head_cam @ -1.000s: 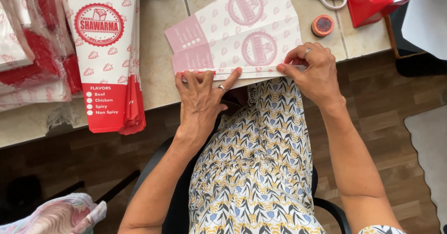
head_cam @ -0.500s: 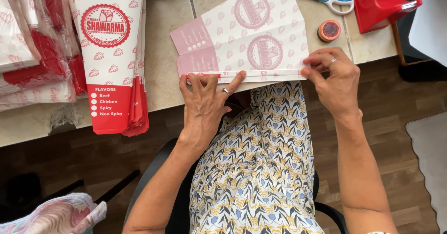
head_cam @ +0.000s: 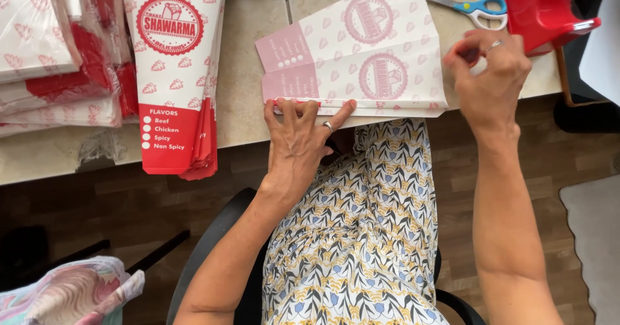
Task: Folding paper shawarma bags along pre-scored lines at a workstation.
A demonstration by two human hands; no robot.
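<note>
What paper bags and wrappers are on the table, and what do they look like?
Folded paper bag: table edge, under left hand, pale pink, round seals.
Red-and-white bag stack: left of it, long, round red seal, red bottom.
Wrapped bundles: far left, white and red, in clear plastic.

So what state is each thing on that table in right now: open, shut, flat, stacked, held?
Pink printed paper sheet: flat, near edge folded, pressed down by the left hand.
Right hand: raised at the sheet's right corner, fingers curled; whether it holds anything is hidden.
Scissors: shut, lying flat, untouched.
Red and white paper bags: stacked, overhanging the table edge.
Red dispenser: partly out of view.
</note>
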